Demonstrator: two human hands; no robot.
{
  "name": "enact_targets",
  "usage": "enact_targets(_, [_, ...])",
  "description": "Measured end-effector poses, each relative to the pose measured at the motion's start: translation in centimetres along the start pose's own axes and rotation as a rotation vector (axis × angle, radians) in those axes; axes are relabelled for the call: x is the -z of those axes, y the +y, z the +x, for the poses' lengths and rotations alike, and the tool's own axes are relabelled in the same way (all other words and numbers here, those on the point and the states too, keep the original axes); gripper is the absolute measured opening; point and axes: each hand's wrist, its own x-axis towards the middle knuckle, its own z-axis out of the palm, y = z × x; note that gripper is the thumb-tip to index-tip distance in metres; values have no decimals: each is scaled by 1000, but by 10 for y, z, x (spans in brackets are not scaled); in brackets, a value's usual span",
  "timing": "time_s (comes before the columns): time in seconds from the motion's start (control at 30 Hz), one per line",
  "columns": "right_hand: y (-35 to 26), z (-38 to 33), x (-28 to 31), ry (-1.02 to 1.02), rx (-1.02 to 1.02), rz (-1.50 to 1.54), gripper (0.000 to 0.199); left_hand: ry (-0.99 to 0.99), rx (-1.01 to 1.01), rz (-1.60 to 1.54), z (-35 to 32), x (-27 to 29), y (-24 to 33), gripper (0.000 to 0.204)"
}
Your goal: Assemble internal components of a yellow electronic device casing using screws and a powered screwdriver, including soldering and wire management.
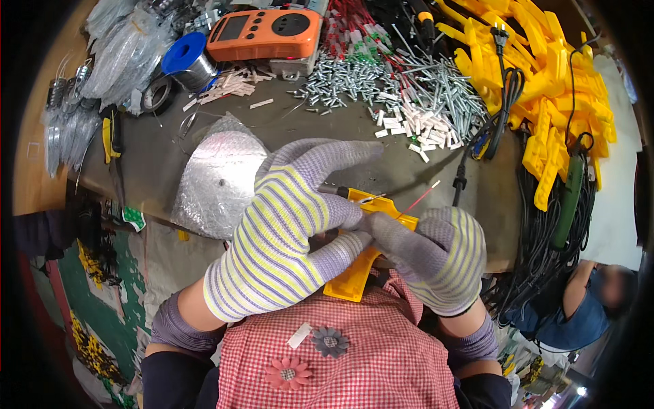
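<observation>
Both hands wear grey-purple gloves with yellow and white stripes. My left hand (289, 215) has its thumb and forefinger brought together, the upper fingers stretched out. Closed in a pinch, my right hand (446, 255) meets the left fingertips. What lies between the fingertips is too hidden to name. Beneath them is a yellow plastic housing (349, 285), tilted against the apron and partly covered by the hands. A thin red wire (420, 199) with a pale tip sticks out above the right fingers. A short wire with a bare-looking end (371, 199) shows over the housing's far end.
Bubble wrap (221, 170) lies left of my hands. Farther back are an orange multimeter (266, 34), a solder spool (191, 61), loose screws (340, 82) and white sleeves (426, 126). Yellow housings (538, 75) and black cables (538, 232) fill the right. Another person (565, 307) sits at lower right.
</observation>
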Motion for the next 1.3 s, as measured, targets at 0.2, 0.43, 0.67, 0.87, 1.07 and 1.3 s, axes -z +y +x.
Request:
enact_targets(0.2, [8,-6,-5,219,-182,291,21,-94,38,67,3,2,1,16])
enact_targets(0.43, [11,-11,-13,93,-65,157,17,-40,47,35,2,-3,1,19])
enact_targets(0.67, [7,-9,-1,68,-142,345,33,-1,10,-1,2,-5,0,19])
enact_targets(0.87, [13,-25,-3,156,-150,405,23,25,-14,84,3,-7,2,15])
enact_targets(1.07, [5,-12,-8,130,-202,407,15,19,-65,152,4,-9,0,19])
enact_targets(1.3, [4,-12,-6,113,-202,316,18,10,-55,110,4,-9,-1,18])
